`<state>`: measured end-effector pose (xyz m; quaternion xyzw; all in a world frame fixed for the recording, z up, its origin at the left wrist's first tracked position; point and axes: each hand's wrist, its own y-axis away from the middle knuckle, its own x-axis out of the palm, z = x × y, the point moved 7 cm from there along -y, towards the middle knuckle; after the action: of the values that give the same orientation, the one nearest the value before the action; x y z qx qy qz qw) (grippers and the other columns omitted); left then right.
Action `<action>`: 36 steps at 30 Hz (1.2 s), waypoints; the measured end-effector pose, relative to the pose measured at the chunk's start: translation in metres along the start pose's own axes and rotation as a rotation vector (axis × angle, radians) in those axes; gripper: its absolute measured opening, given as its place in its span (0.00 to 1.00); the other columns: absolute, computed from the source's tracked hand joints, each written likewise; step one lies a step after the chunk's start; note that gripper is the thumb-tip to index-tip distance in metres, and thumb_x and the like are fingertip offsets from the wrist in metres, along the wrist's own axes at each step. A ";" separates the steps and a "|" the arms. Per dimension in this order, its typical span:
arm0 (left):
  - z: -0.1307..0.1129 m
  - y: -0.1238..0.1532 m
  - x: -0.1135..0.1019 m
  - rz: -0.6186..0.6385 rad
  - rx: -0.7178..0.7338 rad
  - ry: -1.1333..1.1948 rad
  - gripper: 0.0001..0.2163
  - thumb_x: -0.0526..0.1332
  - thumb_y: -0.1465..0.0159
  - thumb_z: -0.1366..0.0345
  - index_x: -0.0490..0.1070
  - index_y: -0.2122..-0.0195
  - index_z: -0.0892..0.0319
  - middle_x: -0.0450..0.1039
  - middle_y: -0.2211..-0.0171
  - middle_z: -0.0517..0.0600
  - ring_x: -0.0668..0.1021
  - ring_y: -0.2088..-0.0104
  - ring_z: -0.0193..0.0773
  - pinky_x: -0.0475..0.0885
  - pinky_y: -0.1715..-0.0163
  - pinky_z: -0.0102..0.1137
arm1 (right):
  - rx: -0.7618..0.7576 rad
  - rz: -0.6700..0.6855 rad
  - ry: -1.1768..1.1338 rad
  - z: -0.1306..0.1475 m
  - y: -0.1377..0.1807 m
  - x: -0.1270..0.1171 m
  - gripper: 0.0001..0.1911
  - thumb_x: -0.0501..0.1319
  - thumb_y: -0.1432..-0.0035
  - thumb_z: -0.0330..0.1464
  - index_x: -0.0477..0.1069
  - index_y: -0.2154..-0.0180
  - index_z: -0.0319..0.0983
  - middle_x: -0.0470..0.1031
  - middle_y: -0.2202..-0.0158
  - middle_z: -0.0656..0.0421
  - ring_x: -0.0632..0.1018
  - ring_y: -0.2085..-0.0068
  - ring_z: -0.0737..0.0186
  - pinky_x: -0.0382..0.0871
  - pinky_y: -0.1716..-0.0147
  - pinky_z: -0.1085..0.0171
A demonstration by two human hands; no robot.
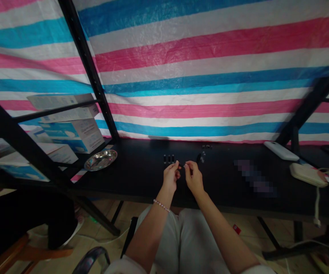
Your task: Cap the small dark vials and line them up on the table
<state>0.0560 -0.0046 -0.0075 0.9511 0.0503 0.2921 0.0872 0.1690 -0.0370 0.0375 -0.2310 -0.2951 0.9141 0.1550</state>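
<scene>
Over the black table, my left hand (170,177) and my right hand (194,178) meet almost fingertip to fingertip. Both are closed in a pinch. A small dark piece with a shiny end (182,165) shows between the fingertips; its kind is too small to tell, and the fingers partly cover it. Just beyond my left hand stand a few short black cylinders (169,159) in a row. Past my right hand lie small clear or silvery pieces (203,155) beside a dark one. Several more tiny shiny pieces (207,146) lie farther back.
A shiny metal dish (100,160) sits at the table's left end, near stacked boxes (78,135). On the right lie a white device (281,150), a pale case (307,174) and a cable (317,205). Black frame posts (91,68) flank the table (141,186). Another person's leg (58,220) is at left.
</scene>
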 end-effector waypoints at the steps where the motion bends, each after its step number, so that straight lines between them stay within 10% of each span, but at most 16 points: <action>1: -0.001 0.001 0.001 -0.006 -0.009 0.014 0.21 0.70 0.61 0.53 0.66 0.74 0.64 0.67 0.79 0.43 0.62 0.86 0.21 0.53 0.85 0.22 | -0.011 -0.012 0.005 0.000 0.000 -0.001 0.12 0.49 0.40 0.37 0.65 0.59 0.40 0.73 0.63 0.54 0.75 0.64 0.62 0.68 0.65 0.64; 12: -0.039 0.008 0.009 -0.005 0.186 -0.073 0.20 0.67 0.56 0.52 0.66 0.73 0.64 0.66 0.80 0.43 0.61 0.87 0.21 0.51 0.88 0.22 | -0.050 -0.125 0.001 0.002 0.001 -0.012 0.12 0.48 0.40 0.36 0.65 0.59 0.38 0.72 0.62 0.52 0.75 0.61 0.60 0.69 0.61 0.62; 28: -0.073 0.015 0.031 0.300 0.342 -0.513 0.15 0.66 0.52 0.59 0.70 0.69 0.64 0.66 0.80 0.43 0.64 0.86 0.23 0.58 0.87 0.22 | -0.119 0.408 -0.011 0.017 -0.026 0.003 0.10 0.53 0.42 0.36 0.69 0.64 0.39 0.72 0.70 0.58 0.72 0.70 0.66 0.65 0.71 0.67; 36: -0.083 0.010 0.028 0.061 0.537 -0.572 0.14 0.62 0.47 0.57 0.70 0.65 0.64 0.68 0.76 0.45 0.65 0.85 0.24 0.59 0.87 0.22 | -0.121 0.460 0.188 -0.012 -0.048 -0.029 0.11 0.56 0.45 0.39 0.70 0.68 0.39 0.70 0.73 0.59 0.69 0.74 0.67 0.63 0.72 0.67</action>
<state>0.0328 0.0008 0.0777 0.9841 0.0706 -0.0057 -0.1630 0.2069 -0.0065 0.0681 -0.3847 -0.2735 0.8805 -0.0446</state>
